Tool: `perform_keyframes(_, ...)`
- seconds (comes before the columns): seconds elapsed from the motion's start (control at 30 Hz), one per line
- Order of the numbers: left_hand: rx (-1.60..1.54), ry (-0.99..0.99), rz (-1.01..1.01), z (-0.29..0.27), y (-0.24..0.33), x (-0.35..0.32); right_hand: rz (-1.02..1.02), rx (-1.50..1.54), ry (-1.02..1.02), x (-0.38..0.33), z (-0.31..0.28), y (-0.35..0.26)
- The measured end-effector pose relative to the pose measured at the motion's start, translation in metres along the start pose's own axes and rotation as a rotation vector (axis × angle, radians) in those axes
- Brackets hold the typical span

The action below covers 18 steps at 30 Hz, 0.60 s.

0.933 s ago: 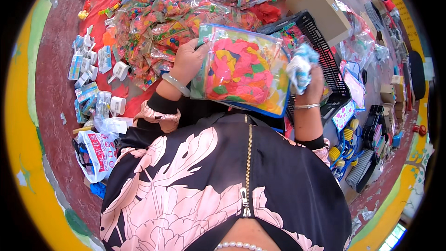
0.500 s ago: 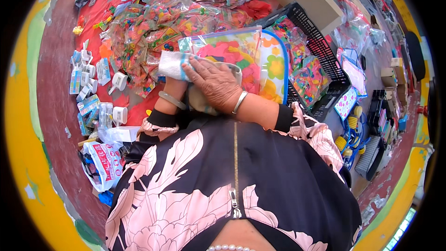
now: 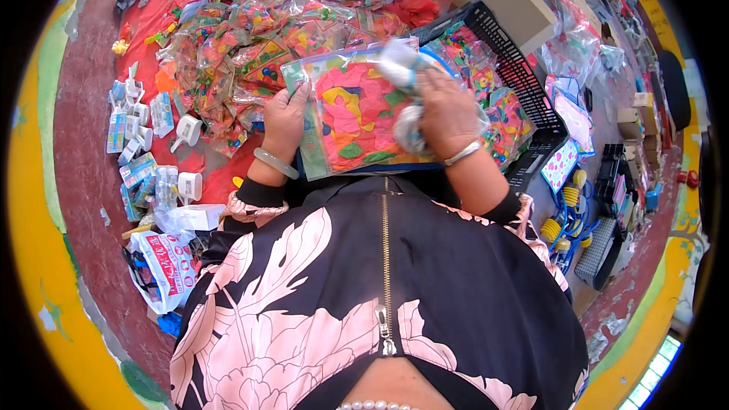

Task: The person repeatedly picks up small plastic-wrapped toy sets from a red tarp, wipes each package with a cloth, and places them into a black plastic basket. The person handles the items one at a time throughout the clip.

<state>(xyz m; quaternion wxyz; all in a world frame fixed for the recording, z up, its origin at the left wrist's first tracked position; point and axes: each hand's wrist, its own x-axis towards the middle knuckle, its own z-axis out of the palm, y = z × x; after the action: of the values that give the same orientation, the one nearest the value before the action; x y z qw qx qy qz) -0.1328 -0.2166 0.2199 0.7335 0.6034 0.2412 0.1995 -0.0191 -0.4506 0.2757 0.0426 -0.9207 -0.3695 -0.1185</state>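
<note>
A flat clear plastic bag, full of pink, red, yellow and green pieces, lies in front of my body. My left hand pinches its left edge, the thumb on top. Over the bag's right part, my right hand is closed on a white cloth with blue stripes. The cloth is smeared by motion and bunches out on the far and left sides of the hand. Beneath the bag a blue-edged board or mat shows only in part.
Many small packets of colourful pieces are heaped on red cloth beyond my hands. A black plastic crate holding more packets stands at the right, beside a cardboard box. White handled items and a printed plastic bag lie at left.
My left hand has come from behind the cloth to the bag's left edge. The right hand has swept rightward with the cloth, uncovering the bag's front, which has shifted left.
</note>
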Motion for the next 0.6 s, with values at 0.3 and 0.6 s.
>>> perform_keyframes(0.3, 0.010, -0.026, 0.014, 0.000, 0.000, 0.001, 0.103, 0.155, -0.171, -0.034, -0.082, 0.087)
perform_keyframes(0.6, -0.035, -0.008, 0.003, 0.004, 0.001, -0.001, 0.387, 0.700, -0.462, -0.022, -0.026, 0.029)
